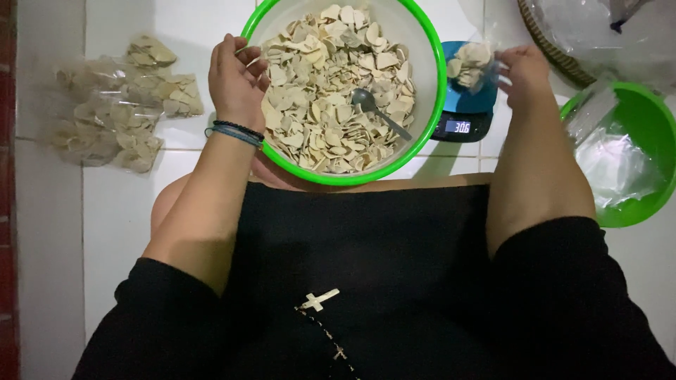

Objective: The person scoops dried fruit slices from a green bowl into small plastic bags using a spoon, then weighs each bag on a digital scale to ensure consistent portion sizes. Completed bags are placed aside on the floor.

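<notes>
A big green-rimmed basin (429, 105) holds a heap of pale flat crackers (331, 98), with a metal spoon (377, 111) lying in them. My left hand (236, 81) reaches over the basin's left rim, fingers pinched on a few crackers. To the right of the basin, my right hand (524, 74) grips a clear plastic bag of crackers (470, 63), which rests on a small blue digital scale (461, 116).
Several filled clear bags of crackers (120, 105) lie on the white tiled floor (120, 211) at the left. A green bowl with empty clear bags (623, 155) stands at the right. A woven basket with plastic (591, 35) sits at the top right.
</notes>
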